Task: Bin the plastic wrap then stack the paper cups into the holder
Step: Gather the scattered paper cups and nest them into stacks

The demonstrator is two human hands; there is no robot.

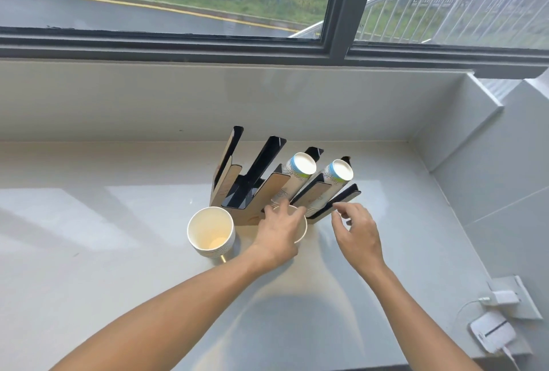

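A black and wood cup holder [252,183] with slanted slots stands on the grey counter [104,252]. Its two right slots hold stacks of paper cups [300,168], the other stack [337,174] beside it; the left slots are bare. A loose stack of white paper cups [211,232] stands upright in front of the holder's left side. My left hand [277,234] grips the rim of another stack of paper cups [300,229] standing just before the holder. My right hand [356,234] hovers with fingers apart near the holder's right edge. No plastic wrap is visible.
A low wall and dark window frame [267,50] run behind the counter. At the right front, a white charger [502,298] sits in a wall socket with a small white device [493,333] below it. The counter's right side meets a grey wall.
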